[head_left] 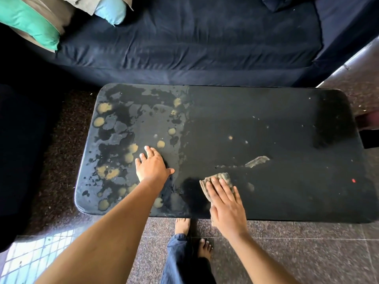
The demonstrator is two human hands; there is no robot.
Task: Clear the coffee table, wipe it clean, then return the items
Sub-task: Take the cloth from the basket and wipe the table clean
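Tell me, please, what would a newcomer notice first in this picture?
The black coffee table fills the middle; its left half is covered with tan blotches and grey smears, while the right half looks mostly dark. Near the front edge the right hand presses a brownish cloth on the top, and the left hand rests flat beside the blotches. A dark blue sofa stands behind.

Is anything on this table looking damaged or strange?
Yes. The table's left half is blotched with tan spots and grey patches, like stains or worn finish. A pale smear lies beyond the cloth under the right hand.
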